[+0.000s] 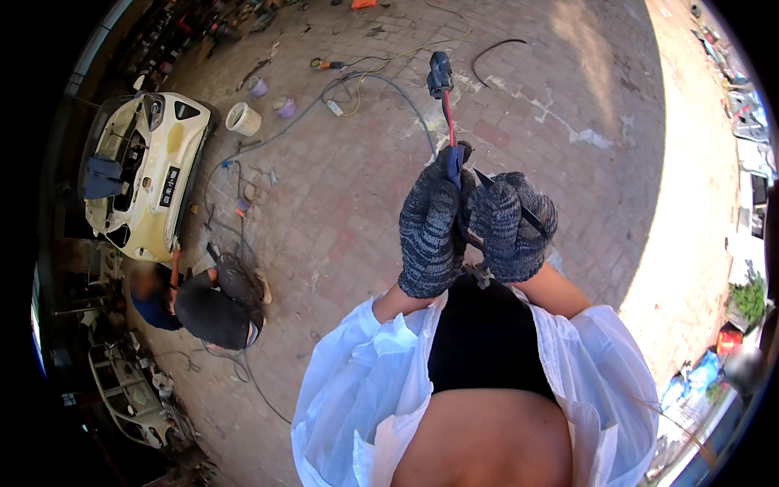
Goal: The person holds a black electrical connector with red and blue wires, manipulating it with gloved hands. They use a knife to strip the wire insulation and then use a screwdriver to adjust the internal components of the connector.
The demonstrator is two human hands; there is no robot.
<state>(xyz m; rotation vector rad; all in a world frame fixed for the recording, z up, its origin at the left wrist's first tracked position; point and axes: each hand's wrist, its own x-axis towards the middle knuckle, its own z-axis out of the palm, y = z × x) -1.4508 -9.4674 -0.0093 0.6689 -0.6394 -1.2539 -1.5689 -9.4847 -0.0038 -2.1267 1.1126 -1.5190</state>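
Both of my hands wear grey-and-black knit gloves and are raised close together in front of my chest. My left hand is closed around a wire harness. A black plug connector stands up from it on red and dark wires, and dark blue wrapping shows at the fingertips. My right hand is closed on a thin, dark pointed tool, whose tip points toward the wrapping. The glove hides most of the tool, so its exact kind is unclear. Dark strands of the harness hang between my palms.
At left, a person crouches beside a partly stripped cream car. A white bucket stands behind it, and hoses and cables snake over the brick paving. A stripped car body lies lower left; assorted items line the right edge.
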